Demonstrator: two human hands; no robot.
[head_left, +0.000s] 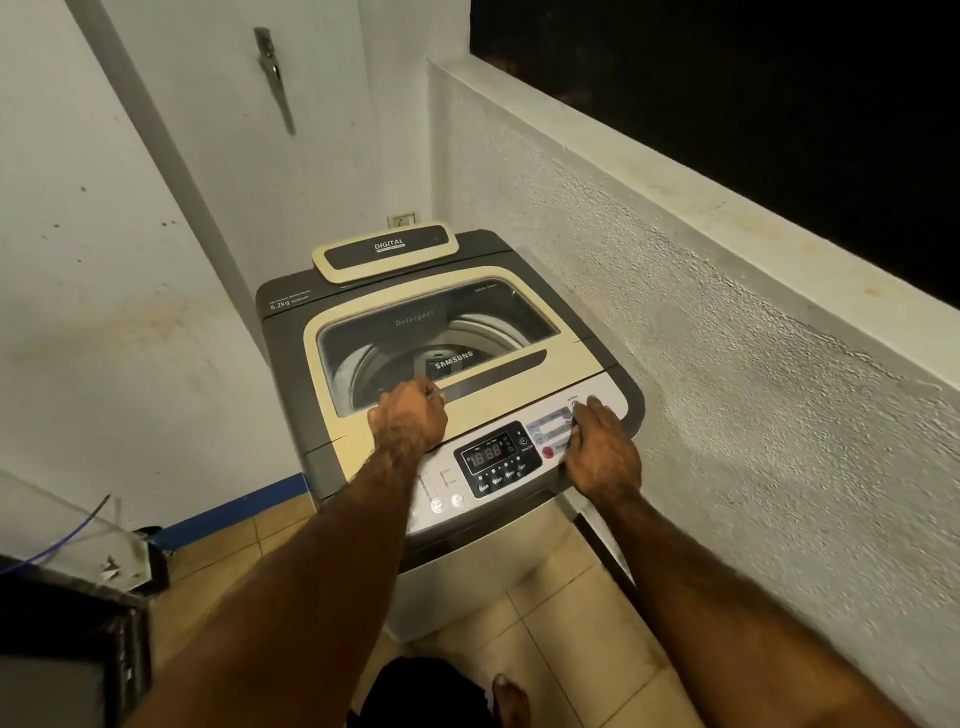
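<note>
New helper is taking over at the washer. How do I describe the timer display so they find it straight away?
Start at the washing machine in the corner. Along its front edge runs the control panel, where the right hand presses; the left hand grips the lid. The display sits mid-panel between the hands: the only black patch with digits, beside pale grey button areas.

The scene is taken by one wide-angle camera worn on the head, aimed forward and steeply down. The washer (452, 364) is seen from above and from its front, close by, with its lid (509, 397) set at centre. A wall (104, 260) is caught at 9 o'clock, a parapet (727, 322) at 3 o'clock, floor (571, 623) and a foot (509, 699) at 6 o'clock.
</note>
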